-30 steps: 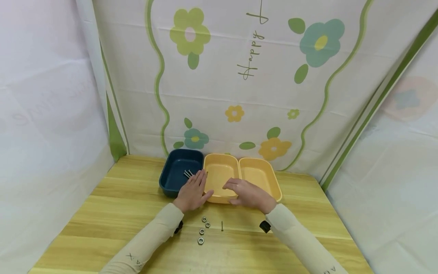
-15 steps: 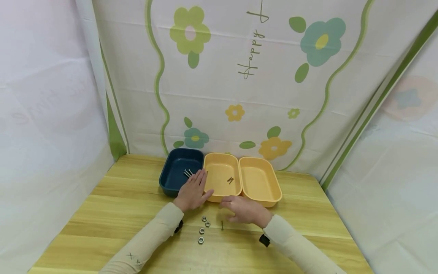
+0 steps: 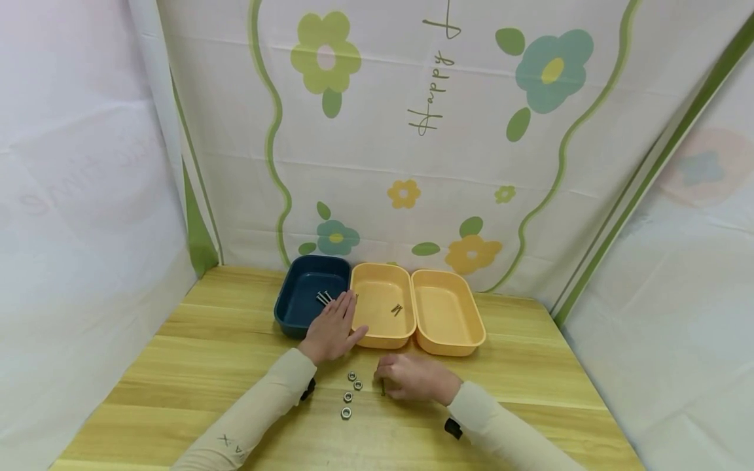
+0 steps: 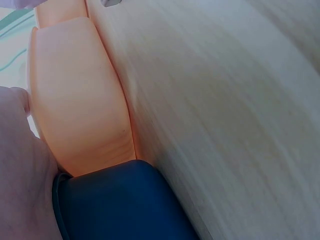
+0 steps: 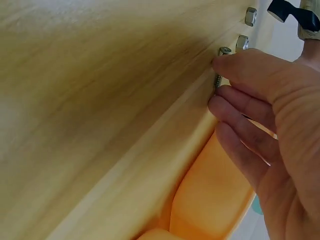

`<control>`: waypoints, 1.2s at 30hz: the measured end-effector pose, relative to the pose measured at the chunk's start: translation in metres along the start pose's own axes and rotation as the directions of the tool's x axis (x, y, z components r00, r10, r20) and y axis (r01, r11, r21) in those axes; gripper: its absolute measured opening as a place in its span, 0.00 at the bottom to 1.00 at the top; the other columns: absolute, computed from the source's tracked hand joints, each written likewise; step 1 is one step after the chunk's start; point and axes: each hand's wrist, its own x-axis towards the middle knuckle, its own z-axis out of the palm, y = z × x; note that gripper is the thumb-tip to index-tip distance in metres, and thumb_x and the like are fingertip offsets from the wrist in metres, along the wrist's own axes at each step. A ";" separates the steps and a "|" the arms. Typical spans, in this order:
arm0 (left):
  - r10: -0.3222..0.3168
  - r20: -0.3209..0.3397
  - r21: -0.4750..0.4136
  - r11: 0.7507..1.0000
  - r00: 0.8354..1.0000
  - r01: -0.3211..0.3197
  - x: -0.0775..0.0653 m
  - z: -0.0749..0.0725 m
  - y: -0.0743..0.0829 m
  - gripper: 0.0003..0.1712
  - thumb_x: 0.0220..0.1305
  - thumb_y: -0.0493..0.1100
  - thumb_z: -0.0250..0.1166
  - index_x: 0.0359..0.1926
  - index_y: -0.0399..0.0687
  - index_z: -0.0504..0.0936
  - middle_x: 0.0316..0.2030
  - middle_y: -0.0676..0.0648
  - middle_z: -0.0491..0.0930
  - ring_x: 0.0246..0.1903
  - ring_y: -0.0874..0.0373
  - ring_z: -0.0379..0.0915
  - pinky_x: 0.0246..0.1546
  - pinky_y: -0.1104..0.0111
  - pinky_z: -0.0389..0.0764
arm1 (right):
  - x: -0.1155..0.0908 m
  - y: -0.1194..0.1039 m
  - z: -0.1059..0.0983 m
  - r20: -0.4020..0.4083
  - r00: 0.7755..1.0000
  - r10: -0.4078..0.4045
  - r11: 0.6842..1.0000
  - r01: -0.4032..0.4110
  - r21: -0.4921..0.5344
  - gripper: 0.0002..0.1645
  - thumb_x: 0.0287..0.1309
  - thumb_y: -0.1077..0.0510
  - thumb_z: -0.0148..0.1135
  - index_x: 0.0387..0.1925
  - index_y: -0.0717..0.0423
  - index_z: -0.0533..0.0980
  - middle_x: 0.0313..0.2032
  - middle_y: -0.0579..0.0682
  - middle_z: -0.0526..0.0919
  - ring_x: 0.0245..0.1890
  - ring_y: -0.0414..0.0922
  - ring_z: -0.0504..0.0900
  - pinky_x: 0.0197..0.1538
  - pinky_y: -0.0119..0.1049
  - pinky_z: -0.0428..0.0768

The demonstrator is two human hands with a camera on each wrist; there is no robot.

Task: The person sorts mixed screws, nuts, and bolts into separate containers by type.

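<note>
My left hand (image 3: 331,332) lies with straight fingers over the place where the dark blue box (image 3: 288,324) meets the middle yellow box (image 3: 383,341). In the left wrist view it rests against the boxes' rims. On the wooden table, my right hand (image 3: 417,377) pinches a small screw (image 5: 218,80) between thumb and fingertips; the screw head shows beside the thumb in the right wrist view. Several hex nuts (image 3: 348,397) lie in a rough line left of that hand. Long screws (image 3: 322,298) sit in the blue box, partly hidden by my left fingers.
A few small screws (image 3: 397,309) lie in the middle yellow box. Beside it on the right stands another yellow box (image 3: 450,314) with nothing in it. A flowered cloth (image 3: 365,131) hangs behind the table, and white cloth walls stand at both sides.
My right hand has come back from over the middle yellow box, down to the screw on the table, and its fingers have closed on it. The left hand has stayed in place.
</note>
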 end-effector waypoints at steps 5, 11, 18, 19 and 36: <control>0.004 -0.009 -0.017 1.000 1.000 -0.004 0.002 0.001 -0.002 0.47 0.82 0.64 0.48 0.82 0.32 0.52 0.84 0.35 0.50 0.84 0.41 0.46 0.84 0.48 0.54 | 0.000 0.000 0.001 -0.009 1.000 -0.011 0.998 0.011 0.057 0.08 0.58 0.61 0.73 0.38 0.44 0.88 0.37 0.36 0.86 0.34 0.25 0.77 0.38 0.13 0.75; -0.001 0.004 0.003 1.000 1.000 0.001 0.005 0.006 -0.005 0.49 0.82 0.66 0.45 0.83 0.34 0.49 0.85 0.37 0.47 0.85 0.42 0.43 0.84 0.49 0.52 | -0.002 0.001 0.005 -0.033 0.999 -0.020 0.995 0.023 0.099 0.11 0.42 0.62 0.70 0.20 0.44 0.76 0.22 0.33 0.73 0.22 0.23 0.63 0.24 0.14 0.61; -0.014 0.017 0.003 1.000 1.000 0.014 0.003 0.005 -0.003 0.49 0.82 0.67 0.45 0.84 0.35 0.49 0.85 0.38 0.47 0.85 0.43 0.43 0.85 0.50 0.51 | -0.007 0.006 -0.004 -0.069 0.997 0.033 0.984 -0.020 0.178 0.08 0.44 0.62 0.67 0.22 0.45 0.77 0.22 0.36 0.77 0.21 0.24 0.63 0.24 0.14 0.61; -0.013 0.012 0.005 1.000 1.000 0.013 0.003 0.005 -0.002 0.49 0.82 0.67 0.45 0.84 0.35 0.50 0.85 0.38 0.48 0.85 0.43 0.43 0.85 0.50 0.51 | -0.007 0.007 -0.007 -0.080 0.996 0.036 0.985 -0.022 0.170 0.07 0.44 0.62 0.67 0.22 0.46 0.78 0.22 0.37 0.77 0.20 0.24 0.63 0.24 0.14 0.61; -0.004 0.010 -0.004 1.000 1.000 0.004 0.004 0.006 -0.003 0.48 0.81 0.66 0.47 0.83 0.34 0.51 0.84 0.37 0.49 0.85 0.42 0.45 0.84 0.49 0.53 | -0.004 0.028 -0.052 -0.201 0.978 0.052 0.995 -0.034 0.089 0.06 0.47 0.65 0.66 0.25 0.50 0.80 0.24 0.38 0.78 0.24 0.28 0.67 0.29 0.17 0.68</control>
